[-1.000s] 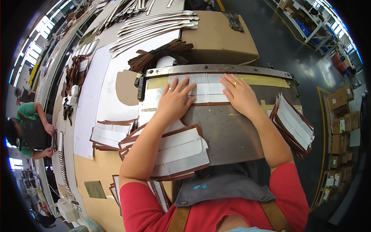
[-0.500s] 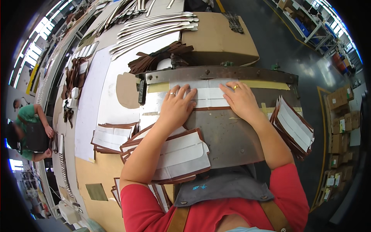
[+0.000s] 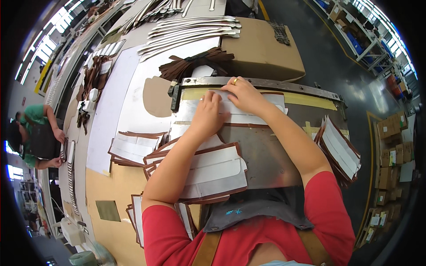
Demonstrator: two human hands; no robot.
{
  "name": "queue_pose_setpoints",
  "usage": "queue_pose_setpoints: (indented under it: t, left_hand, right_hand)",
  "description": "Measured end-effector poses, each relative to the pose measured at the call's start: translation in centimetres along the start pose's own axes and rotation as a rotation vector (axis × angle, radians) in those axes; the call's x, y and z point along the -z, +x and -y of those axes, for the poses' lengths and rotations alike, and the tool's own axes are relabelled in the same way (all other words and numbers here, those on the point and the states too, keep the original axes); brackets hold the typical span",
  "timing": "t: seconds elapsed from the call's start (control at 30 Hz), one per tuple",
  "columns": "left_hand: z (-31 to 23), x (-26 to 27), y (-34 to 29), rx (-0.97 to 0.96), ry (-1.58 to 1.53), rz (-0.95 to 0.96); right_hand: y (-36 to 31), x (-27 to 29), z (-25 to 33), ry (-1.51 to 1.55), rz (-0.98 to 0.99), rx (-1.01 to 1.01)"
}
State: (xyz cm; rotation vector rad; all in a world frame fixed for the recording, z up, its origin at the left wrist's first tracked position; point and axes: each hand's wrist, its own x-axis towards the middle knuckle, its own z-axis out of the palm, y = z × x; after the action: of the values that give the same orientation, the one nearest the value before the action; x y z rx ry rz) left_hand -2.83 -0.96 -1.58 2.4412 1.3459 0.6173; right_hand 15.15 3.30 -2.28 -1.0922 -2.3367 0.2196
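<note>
Curls left fingers (image 3: 207,98) and right fingers (image 3: 230,88) close together over the left part of the white, brown-edged panel (image 3: 245,118), beside the metal bar (image 3: 284,85); cannot tell if gripping.

Workshop, production-floor type. Metal plate (image 3: 266,164) as landmark: stacked brown-edged panels (image 3: 217,170) left of it, more to its right; brown strips (image 3: 195,64) beyond it, far-left side; carton (image 3: 262,53) beyond; aproned co-worker (image 3: 42,128) far left; boxes (image 3: 388,131) and yellow floor line (image 3: 370,164) right.
</note>
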Motion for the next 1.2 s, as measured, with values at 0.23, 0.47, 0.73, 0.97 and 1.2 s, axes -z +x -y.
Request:
queue_pose_setpoints:
  t: [0.23,0.47,0.73,0.97,1.2]
  left_hand:
    - [0.6,-1.0,0.7,0.0,0.253,-0.082]
    - [0.5,-1.5,0.6,0.076,0.544,-0.027]
    - [0.2,-1.1,0.9,0.091,0.489,-0.013]
    - [0.9,-0.6,0.5,0.131,0.295,-0.138]
    - [0.5,0.8,1.1,-0.005,0.028,-0.045]
  right_hand:
    - [-1.0,-0.8,1.1,-0.324,-0.048,0.099]
    - [-3.7,3.4,-0.2,-0.456,0.098,0.012]
    - [-8.9,8.6,-3.2,-0.585,0.215,-0.062]
    - [-11.4,12.2,-0.7,-0.399,0.113,-0.3]
    - [-11.8,6.2,3.6,-0.278,-0.021,0.047]
